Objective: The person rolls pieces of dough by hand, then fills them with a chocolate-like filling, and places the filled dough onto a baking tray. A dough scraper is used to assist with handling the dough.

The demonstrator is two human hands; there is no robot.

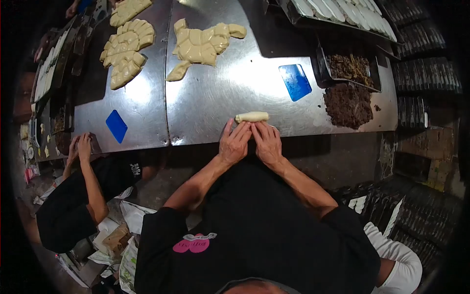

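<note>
Left hand (235,144), right hand (267,143), at dough roll (252,116)

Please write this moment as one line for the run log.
left hand: flat, fingertips by dough roll | right hand: flat, alongside | steel table | blue scraper nearby

Black short-sleeved T-shirt (264,230), pink logo (195,243) on the left sleeve, bare forearms, white trousers (399,257)

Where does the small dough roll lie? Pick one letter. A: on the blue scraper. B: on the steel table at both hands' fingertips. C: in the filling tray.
B: the dough roll lies on the steel table, just beyond the left hand and right hand.
</note>
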